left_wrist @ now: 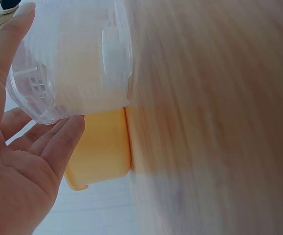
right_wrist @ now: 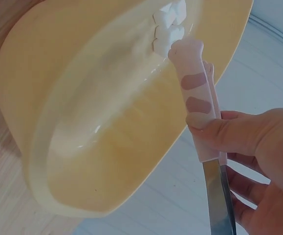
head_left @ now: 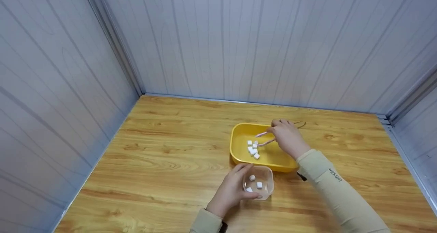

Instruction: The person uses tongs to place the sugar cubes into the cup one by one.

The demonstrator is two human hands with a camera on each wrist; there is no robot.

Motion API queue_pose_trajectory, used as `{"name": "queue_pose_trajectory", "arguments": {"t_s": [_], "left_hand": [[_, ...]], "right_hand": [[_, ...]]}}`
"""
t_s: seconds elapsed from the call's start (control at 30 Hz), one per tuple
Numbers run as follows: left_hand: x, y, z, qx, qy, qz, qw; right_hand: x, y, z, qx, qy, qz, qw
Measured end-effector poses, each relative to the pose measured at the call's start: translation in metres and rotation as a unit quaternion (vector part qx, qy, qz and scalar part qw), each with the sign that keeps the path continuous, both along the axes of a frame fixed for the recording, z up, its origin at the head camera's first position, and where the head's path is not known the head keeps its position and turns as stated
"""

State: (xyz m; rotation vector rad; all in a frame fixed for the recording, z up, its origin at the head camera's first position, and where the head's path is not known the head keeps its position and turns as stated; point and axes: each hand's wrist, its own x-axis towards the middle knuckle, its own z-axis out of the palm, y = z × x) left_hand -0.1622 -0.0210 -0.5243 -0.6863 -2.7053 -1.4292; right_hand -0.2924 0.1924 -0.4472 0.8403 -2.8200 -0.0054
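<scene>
My right hand point(head_left: 288, 136) pinches a pair of metal tongs point(right_wrist: 194, 93) with pink, paw-shaped tips, reaching over the yellow basin point(head_left: 276, 155). The tips are spread apart, right beside several small white cubes point(head_left: 253, 151) clustered in the basin's left half. With thumb and fingers at opposite sides, my left hand point(head_left: 233, 188) holds a clear plastic container point(head_left: 269, 187) in front of the basin. Inside this container lie white cubes point(head_left: 259, 185), one partly hidden near the thumb. From the left wrist view, the container's clear side point(left_wrist: 82, 63) appears close to the wooden tabletop.
The basin and container are on a wood-grain table point(head_left: 164, 158). Pale panelled walls point(head_left: 211, 48) rise behind the table and along its left and right sides. The tongs' rear loop point(head_left: 302, 124) sticks out past the basin's far right rim.
</scene>
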Motion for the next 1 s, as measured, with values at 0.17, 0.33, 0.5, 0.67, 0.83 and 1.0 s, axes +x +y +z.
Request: {"name": "queue_pose_trajectory", "arguments": {"t_s": [0.17, 0.33, 0.5, 0.67, 0.83, 1.0], "left_hand": [[0.0, 0.0, 0.0, -0.005, -0.003, 0.006, 1.0], [-0.001, 0.001, 0.0, -0.007, -0.008, 0.009, 0.9999], [-0.001, 0.001, 0.0, -0.01, -0.004, 0.008, 0.9999], [-0.001, 0.0, -0.001, 0.001, 0.014, 0.0, 0.9999], [-0.001, 0.001, 0.0, 0.009, 0.004, 0.0, 1.0], [-0.001, 0.001, -0.001, 0.009, 0.004, 0.001, 1.0]], "right_hand": [[-0.003, -0.001, -0.002, 0.01, 0.011, 0.005, 0.9999], [-0.004, -0.003, -0.004, 0.014, 0.019, 0.005, 0.9997], [-0.005, -0.004, -0.009, 0.014, 0.018, 0.007, 0.9997], [-0.005, -0.004, -0.013, 0.007, 0.018, 0.01, 0.9998], [-0.005, -0.006, -0.015, 0.025, 0.025, 0.013, 0.9993], [-0.004, -0.008, -0.015, 0.04, 0.025, 0.019, 0.9987]]}}
